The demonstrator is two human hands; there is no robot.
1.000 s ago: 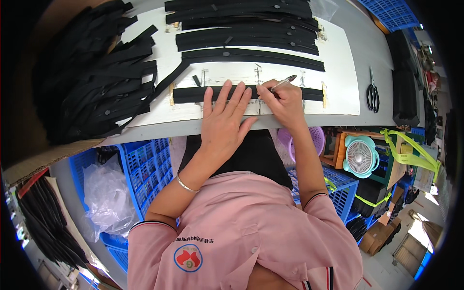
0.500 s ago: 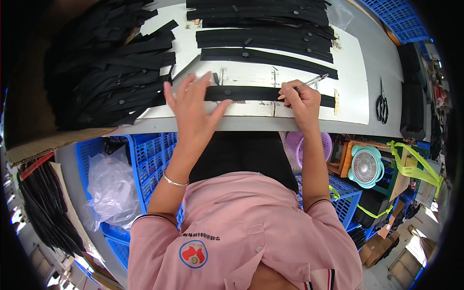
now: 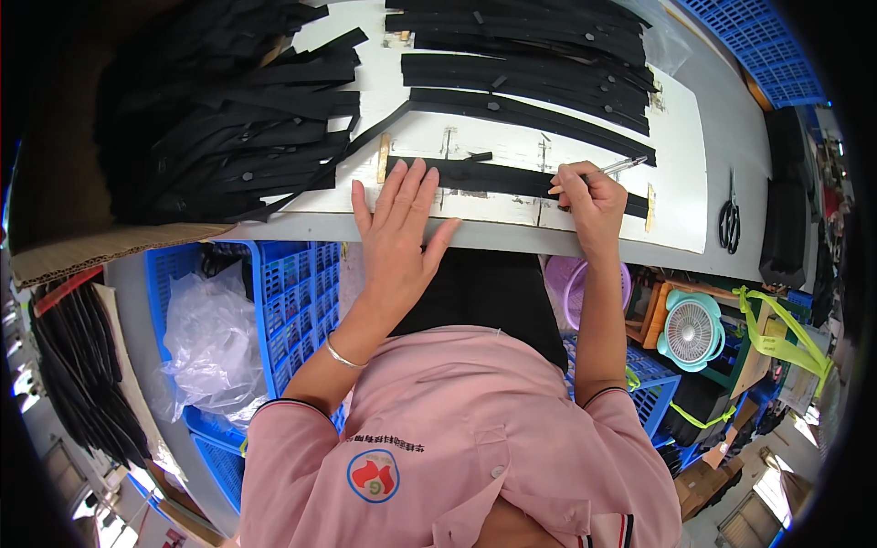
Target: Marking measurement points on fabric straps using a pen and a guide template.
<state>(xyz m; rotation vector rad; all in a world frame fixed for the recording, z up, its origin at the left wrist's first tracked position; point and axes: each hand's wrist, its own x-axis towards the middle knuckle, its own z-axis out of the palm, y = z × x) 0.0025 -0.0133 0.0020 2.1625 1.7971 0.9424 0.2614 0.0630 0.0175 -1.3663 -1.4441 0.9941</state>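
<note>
A black fabric strip (image 3: 502, 177) lies lengthwise along the near side of a white marked board (image 3: 676, 183). My left hand (image 3: 397, 224) rests flat, fingers stretched out, its fingertips on the strip's left end. In my right hand (image 3: 589, 205) is a pen (image 3: 628, 166) with a clear barrel, pointing up to the right. That hand sits over the strip's right part, and a pale tip shows below its fingers. Against the strip's far edge is a small dark tab (image 3: 480, 157).
Several more black strips (image 3: 530, 71) lie in rows farther back. A heap of black strips (image 3: 228, 137) fills the left, by a cardboard edge (image 3: 110, 265). Black scissors (image 3: 729, 224) lie at right. Below the table stand blue crates (image 3: 283, 310) and a turquoise fan (image 3: 692, 331).
My left hand has come down from a raised, spread pose onto the strip's left end. The small dark tab has shifted right along the strip. My right hand keeps the pen, and the view has shifted slightly.
</note>
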